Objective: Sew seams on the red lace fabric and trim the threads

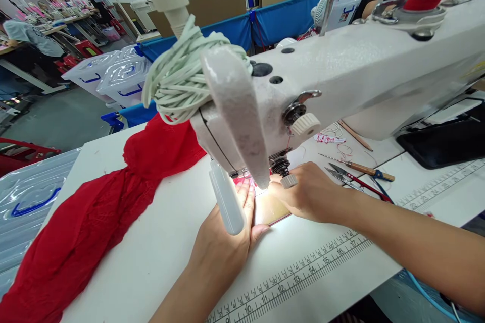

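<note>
A white sewing machine stands over the work, its lamp lighting the needle area. My left hand lies flat left of the needle, fingers stretched forward and thumb apart. Its fingertips touch a small piece of red fabric under the machine head. My right hand is curled just right of the needle area, with its fingertips hidden behind the thread tension parts. Whatever it may hold cannot be made out. Between the hands shows a lit, yellowish plate on the machine bed.
Red lace-edged fabric drapes over the table's left side. Pale green cord hangs bundled on the machine. At right lie thread snips, a wooden-handled awl and a black phone. A printed ruler runs along the front edge.
</note>
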Action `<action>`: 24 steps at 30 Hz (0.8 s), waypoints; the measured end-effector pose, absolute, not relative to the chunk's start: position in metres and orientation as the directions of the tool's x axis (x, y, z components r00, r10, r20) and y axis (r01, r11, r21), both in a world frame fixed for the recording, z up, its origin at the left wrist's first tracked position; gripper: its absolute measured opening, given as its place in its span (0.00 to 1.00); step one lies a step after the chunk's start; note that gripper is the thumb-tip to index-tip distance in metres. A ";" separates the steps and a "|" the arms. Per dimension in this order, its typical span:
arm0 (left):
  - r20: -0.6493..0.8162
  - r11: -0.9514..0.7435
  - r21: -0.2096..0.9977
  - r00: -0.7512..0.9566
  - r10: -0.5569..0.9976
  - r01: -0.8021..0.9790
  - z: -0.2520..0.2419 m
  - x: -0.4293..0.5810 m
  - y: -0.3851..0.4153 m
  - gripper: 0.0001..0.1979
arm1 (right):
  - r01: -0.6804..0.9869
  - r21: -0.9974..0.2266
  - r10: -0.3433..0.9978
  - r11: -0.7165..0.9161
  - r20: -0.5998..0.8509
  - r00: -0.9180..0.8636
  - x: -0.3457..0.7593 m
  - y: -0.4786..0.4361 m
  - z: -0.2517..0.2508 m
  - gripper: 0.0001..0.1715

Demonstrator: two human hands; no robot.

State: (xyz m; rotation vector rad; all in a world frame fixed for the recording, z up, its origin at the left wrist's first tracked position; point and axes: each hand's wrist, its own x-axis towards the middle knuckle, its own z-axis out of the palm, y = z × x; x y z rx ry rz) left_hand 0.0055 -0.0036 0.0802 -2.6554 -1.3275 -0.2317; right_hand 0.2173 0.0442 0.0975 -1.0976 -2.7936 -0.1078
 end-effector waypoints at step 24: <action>0.280 -0.630 -0.155 0.646 0.710 0.761 0.078 0.007 0.002 0.26 | 0.717 -0.054 0.719 0.695 0.082 -0.691 0.213 0.048 0.099 0.10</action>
